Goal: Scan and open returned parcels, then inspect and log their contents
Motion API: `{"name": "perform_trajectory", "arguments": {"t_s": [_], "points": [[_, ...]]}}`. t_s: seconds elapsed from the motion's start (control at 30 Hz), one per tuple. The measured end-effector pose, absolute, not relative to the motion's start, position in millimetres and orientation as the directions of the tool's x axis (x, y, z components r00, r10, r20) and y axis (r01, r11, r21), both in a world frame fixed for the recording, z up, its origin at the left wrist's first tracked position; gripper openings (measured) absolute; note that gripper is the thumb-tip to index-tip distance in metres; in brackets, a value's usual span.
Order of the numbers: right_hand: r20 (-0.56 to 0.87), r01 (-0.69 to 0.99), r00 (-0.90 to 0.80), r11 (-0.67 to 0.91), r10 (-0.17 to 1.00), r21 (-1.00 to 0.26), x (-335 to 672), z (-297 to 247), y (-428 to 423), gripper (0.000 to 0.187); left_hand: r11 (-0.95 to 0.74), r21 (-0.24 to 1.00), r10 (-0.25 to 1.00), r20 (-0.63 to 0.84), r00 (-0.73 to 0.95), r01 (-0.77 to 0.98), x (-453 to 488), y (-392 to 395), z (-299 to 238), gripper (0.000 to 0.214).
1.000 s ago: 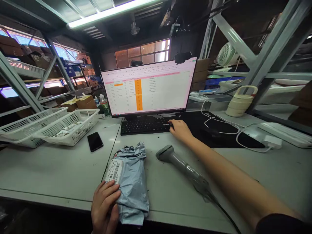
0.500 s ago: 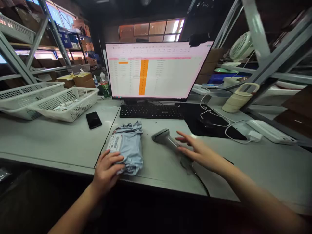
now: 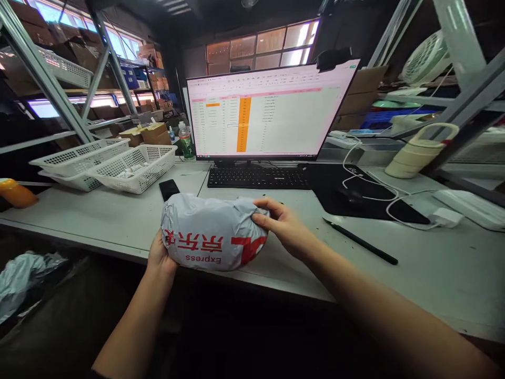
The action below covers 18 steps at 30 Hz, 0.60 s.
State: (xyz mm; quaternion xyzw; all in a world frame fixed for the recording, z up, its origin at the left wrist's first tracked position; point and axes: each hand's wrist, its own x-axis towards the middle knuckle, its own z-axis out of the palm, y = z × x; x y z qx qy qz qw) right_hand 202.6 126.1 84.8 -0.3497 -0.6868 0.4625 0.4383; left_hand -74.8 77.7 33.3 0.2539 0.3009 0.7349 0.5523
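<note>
Both hands hold a grey plastic courier parcel (image 3: pixel 205 221) with red lettering that reads upside down, raised at the front of the desk. My left hand (image 3: pixel 161 252) grips its left end from beneath, with most of the fingers hidden behind it. At the right end my right hand (image 3: pixel 280 223) pinches the plastic, thumb in front and fingers over the top. A black phone (image 3: pixel 169 188) lies just behind the parcel, partly covered by it. The barcode scanner does not show; the parcel blocks part of the desk.
A keyboard (image 3: pixel 258 178) sits below a large monitor (image 3: pixel 268 116). White baskets (image 3: pixel 136 171) stand at the left. To the right are a black pen-like stick (image 3: pixel 361 241), a mouse (image 3: pixel 352 196) on a mat, white cables and a cream container (image 3: pixel 414 155). Metal shelving flanks the desk.
The parcel has been lifted off the desk and turned, showing its red-printed side. My right hand has left the scanner and taken the parcel's right end. The view has shifted left.
</note>
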Motion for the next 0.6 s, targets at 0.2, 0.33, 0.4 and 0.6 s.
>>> {"name": "perform_trajectory", "arguments": {"t_s": [0.2, 0.33, 0.4, 0.6], "points": [[0.643, 0.171, -0.132, 0.657, 0.754, -0.735, 201.2, 72.9, 113.4, 0.004, -0.569, 0.819, 0.724, 0.540, -0.429, 0.071, -86.3, 63.6, 37.2, 0.057], [0.875, 0.146, -0.473, 0.988, 0.105, -0.039, 208.6, 71.9, 84.7, 0.009, -0.604, 0.440, 0.704, 0.686, 0.186, 0.665, -83.3, 53.4, 46.2, 0.073], [0.788, 0.043, -0.605, 0.983, -0.118, 0.180, 210.0, 68.2, 67.6, 0.013, -0.617, 0.173, 0.632, 0.691, 0.352, 0.768, -79.3, 52.1, 42.3, 0.062], [0.654, -0.024, -0.742, 0.981, -0.148, 0.195, 216.6, 48.6, 30.8, 0.009, -0.606, -0.022, 0.501, 0.766, 0.403, 0.795, -93.2, 64.6, 5.6, 0.053]]}}
